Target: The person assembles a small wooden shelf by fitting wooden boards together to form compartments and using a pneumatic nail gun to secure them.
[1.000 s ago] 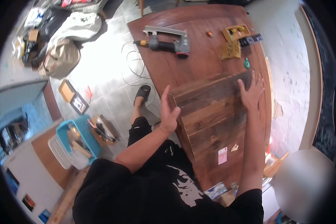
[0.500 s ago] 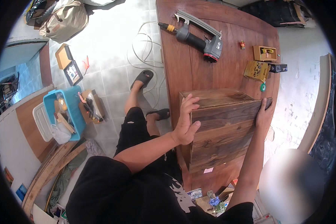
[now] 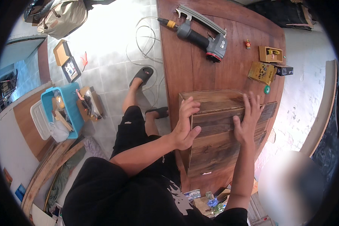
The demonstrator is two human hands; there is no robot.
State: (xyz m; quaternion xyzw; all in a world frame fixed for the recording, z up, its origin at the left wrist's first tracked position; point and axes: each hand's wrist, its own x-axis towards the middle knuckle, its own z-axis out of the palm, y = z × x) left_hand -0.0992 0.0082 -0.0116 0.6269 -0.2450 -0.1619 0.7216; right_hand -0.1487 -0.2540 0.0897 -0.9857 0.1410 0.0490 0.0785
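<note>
A brown wooden box [image 3: 211,145] made of dark-grained planks rests on the reddish wooden table in front of me. My left hand [image 3: 186,122] braces against its left edge near the far corner, fingers apart and thumb stretched out. Flat on the far plank [image 3: 218,120] of the upper face lies my right hand [image 3: 248,118], fingers spread and pointing away from me. Beyond the box's right side, plank ends [image 3: 268,110] stick out unevenly. Neither hand wraps round anything.
A nail gun [image 3: 203,37] with an air hose lies on the far table [image 3: 237,75]. Small boxes [image 3: 261,72], a green tape roll [image 3: 266,89] and a tiny figure [image 3: 248,44] sit at the right. A blue bin [image 3: 73,113] stands on the floor at left.
My right hand has moved left from the plank's right end onto the box's upper face. My left hand stays at the left edge.
</note>
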